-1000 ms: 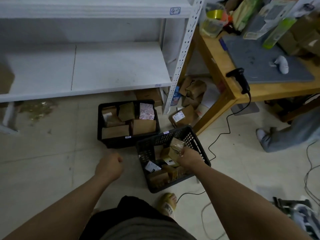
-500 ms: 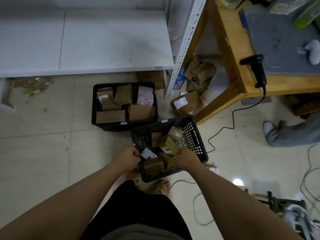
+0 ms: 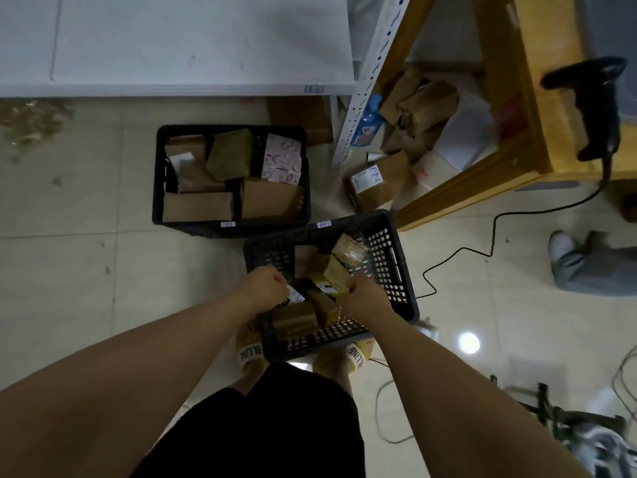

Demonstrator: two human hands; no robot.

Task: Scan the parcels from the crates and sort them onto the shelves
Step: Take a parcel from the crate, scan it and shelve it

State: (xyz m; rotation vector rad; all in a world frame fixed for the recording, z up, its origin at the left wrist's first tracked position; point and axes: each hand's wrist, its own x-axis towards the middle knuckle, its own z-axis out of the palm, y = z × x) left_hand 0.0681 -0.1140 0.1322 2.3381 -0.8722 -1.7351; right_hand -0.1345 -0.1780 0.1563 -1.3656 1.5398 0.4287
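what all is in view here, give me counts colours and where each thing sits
shelf: 1, white, top left
table: 1, wooden, top right
crates: 2, black; near crate at the feet, far crate by the shelf
parcels in far crate: about six, brown, plus one pink-patterned parcel
parcels in near crate: several, brown; yellowish parcel on top
loose parcels: several, brown, floor under the table
scanner: 1, black, on the table, cable down to the floor
another person's leg: 1, grey trouser, white sock, right
slippers: 2, yellow, partly under the near crate
left hand: curled at the near crate's left wall, grip hidden
right hand: grips the yellowish parcel
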